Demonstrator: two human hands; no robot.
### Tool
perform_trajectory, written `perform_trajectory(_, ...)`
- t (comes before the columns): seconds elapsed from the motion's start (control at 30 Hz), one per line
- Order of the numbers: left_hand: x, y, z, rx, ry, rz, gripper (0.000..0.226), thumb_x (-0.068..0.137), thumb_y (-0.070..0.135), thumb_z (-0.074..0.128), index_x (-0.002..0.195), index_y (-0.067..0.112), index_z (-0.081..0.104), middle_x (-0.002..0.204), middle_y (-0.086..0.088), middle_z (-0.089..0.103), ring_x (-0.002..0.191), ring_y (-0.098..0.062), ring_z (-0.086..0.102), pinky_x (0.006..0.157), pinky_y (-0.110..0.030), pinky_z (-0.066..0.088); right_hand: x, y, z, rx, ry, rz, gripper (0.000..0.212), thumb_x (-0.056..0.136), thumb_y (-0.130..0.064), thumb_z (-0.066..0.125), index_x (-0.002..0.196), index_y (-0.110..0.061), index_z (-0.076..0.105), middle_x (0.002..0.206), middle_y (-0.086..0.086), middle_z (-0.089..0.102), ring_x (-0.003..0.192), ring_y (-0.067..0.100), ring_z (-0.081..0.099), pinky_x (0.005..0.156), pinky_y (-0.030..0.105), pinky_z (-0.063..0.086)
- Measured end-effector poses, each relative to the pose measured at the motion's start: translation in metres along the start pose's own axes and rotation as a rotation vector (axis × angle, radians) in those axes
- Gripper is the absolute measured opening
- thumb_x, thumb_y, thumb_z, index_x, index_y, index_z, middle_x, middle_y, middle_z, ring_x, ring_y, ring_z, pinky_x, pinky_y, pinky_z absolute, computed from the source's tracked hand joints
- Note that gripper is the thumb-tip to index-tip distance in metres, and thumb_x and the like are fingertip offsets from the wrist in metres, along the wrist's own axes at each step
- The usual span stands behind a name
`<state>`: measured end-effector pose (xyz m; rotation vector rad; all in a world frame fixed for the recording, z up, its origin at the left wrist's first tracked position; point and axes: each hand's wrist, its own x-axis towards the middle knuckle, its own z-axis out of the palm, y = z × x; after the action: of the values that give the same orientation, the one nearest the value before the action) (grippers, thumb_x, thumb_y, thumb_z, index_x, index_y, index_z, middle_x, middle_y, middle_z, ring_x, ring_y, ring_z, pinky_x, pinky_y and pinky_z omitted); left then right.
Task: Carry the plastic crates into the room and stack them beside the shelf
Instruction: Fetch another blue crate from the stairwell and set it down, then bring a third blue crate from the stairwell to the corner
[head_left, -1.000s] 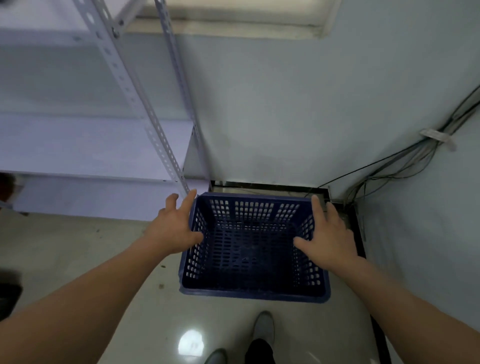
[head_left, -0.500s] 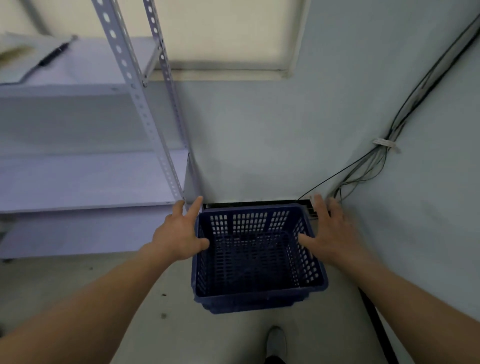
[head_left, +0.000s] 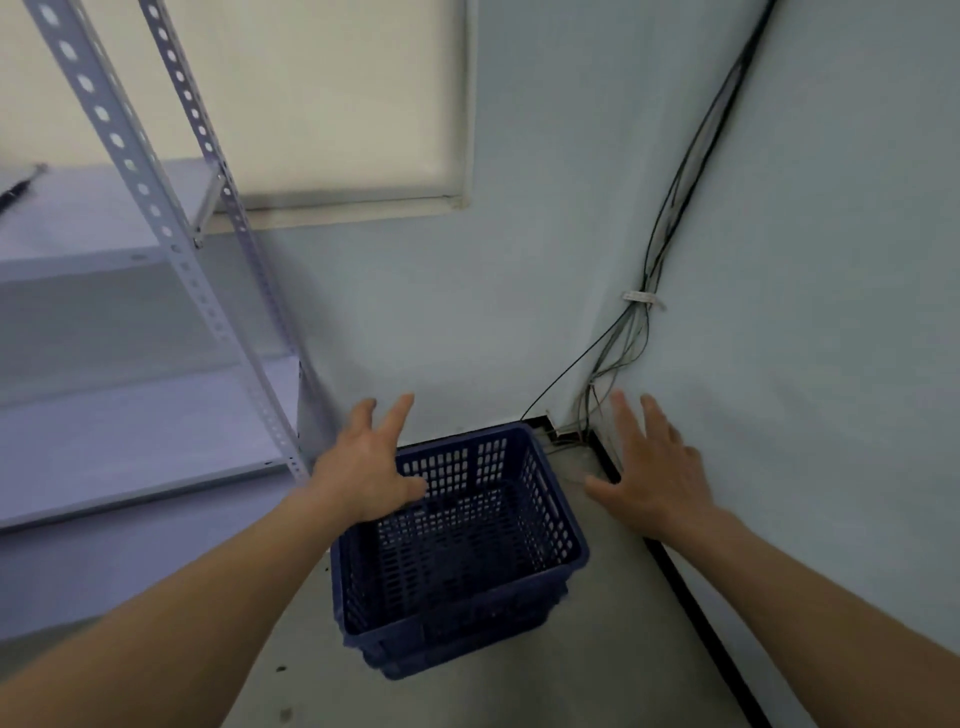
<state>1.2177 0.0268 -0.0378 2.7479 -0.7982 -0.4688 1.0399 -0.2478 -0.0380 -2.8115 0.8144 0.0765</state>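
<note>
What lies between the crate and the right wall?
Head view: bare floor and a black skirting strip at the wall's foot; the right hand hovers above that gap.

One wide-angle view, worn on the head, faces forward and down at close range. Crate (head_left: 457, 545) sits at 6 o'clock, shelf (head_left: 130, 441) at 9 o'clock, cables (head_left: 645, 280) at 1 o'clock.

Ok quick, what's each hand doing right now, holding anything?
Left hand: open, fingers spread, holding nothing.
Right hand: open, fingers spread, holding nothing, off to the side of the blue crate.
</note>
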Motion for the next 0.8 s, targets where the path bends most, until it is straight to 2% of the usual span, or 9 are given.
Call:
perform_trajectory(0.17,-0.004,0.063,-0.005,-0.009,0.001,0.141,0.114,0.077,0.064,0.072,0.158,0.041,-0.005,0.165,-0.004,-0.004,0.142,-0.037,0.035,0.106,-0.049,0.046,-0.036,0.048,-0.027,-0.005,0.085,0.062,0.118,0.083,-0.063,0.065,0.161,-0.037,-0.021,0.173,0.009,-0.007,0.157,0.033,0.014,0.120,0.056,0.030)
perform_trajectory(0.27,-0.016,0.116,0.001,-0.027,-0.019,0.246,0.121,0.069,0.075,0.073,0.159,0.041,-0.002,0.165,-0.001,-0.005,0.148,-0.035,0.023,0.113,-0.050,0.038,-0.072,0.089,-0.044,-0.016,0.105,0.112,0.124,0.080,-0.062,0.070,0.160,-0.038,-0.021,0.173,0.007,-0.010,0.157,0.032,0.013,0.118,0.057,0.031)
perform_trajectory(0.4,-0.040,0.195,0.023,-0.079,-0.048,0.423,0.128,0.063,0.074,0.078,0.158,0.042,0.000,0.166,0.000,-0.007,0.151,-0.032,0.014,0.119,-0.050,0.031,-0.134,0.154,-0.063,-0.011,0.153,0.173,0.129,0.079,-0.061,0.076,0.159,-0.043,-0.024,0.172,0.007,-0.014,0.157,0.034,0.015,0.114,0.055,0.039)
perform_trajectory(0.47,-0.055,0.234,0.034,-0.123,-0.067,0.525,0.131,0.062,0.069,0.082,0.158,0.042,-0.003,0.166,0.002,-0.009,0.152,-0.028,0.014,0.120,-0.046,0.029,-0.166,0.183,-0.073,0.008,0.166,0.201,0.132,0.079,-0.059,0.079,0.154,-0.049,-0.030,0.172,0.003,-0.017,0.154,0.034,0.026,0.108,0.049,0.046)
perform_trajectory(0.57,-0.077,0.289,0.050,-0.160,-0.103,0.664,0.138,0.061,0.063,0.086,0.154,0.046,-0.014,0.166,0.005,-0.005,0.151,-0.021,0.019,0.120,-0.037,0.028,-0.213,0.219,-0.085,0.038,0.173,0.242,0.136,0.081,-0.056,0.080,0.136,-0.061,-0.044,0.174,0.001,-0.015,0.131,0.031,0.057,0.098,0.041,0.053)
perform_trajectory(0.63,-0.090,0.325,0.062,-0.163,-0.137,0.749,0.142,0.058,0.066,0.086,0.150,0.050,-0.021,0.167,0.007,0.000,0.150,-0.019,0.020,0.120,-0.038,0.029,-0.246,0.240,-0.091,0.056,0.174,0.289,0.136,0.082,-0.053,0.080,0.134,-0.061,-0.045,0.175,0.003,-0.001,0.126,0.030,0.061,0.097,0.040,0.052)
perform_trajectory(0.67,-0.097,0.342,0.067,-0.155,-0.155,0.784,0.144,0.056,0.067,0.086,0.149,0.051,-0.023,0.167,0.008,0.001,0.151,-0.018,0.019,0.121,-0.039,0.028,-0.262,0.250,-0.094,0.073,0.171,0.315,0.136,0.082,-0.053,0.080,0.137,-0.059,-0.044,0.174,0.005,0.013,0.125,0.029,0.062,0.097,0.039,0.053)
perform_trajectory(0.73,-0.108,0.374,0.080,-0.133,-0.194,0.860,0.146,0.056,0.067,0.086,0.152,0.047,-0.022,0.166,0.009,0.003,0.151,-0.017,0.018,0.121,-0.037,0.026,-0.296,0.267,-0.098,0.097,0.164,0.379,0.135,0.082,-0.053,0.078,0.138,-0.058,-0.045,0.153,0.006,0.048,0.106,0.024,0.066,0.087,0.034,0.054)
perform_trajectory(0.8,-0.120,0.406,0.093,-0.108,-0.231,0.934,0.145,0.058,0.064,0.087,0.156,0.041,-0.016,0.167,0.006,0.001,0.152,-0.016,0.015,0.121,-0.032,0.022,-0.332,0.283,-0.100,0.104,0.165,0.469,0.134,0.082,-0.055,0.076,0.135,-0.059,-0.047,0.129,0.002,0.060,0.092,0.020,0.063,0.079,0.031,0.051)
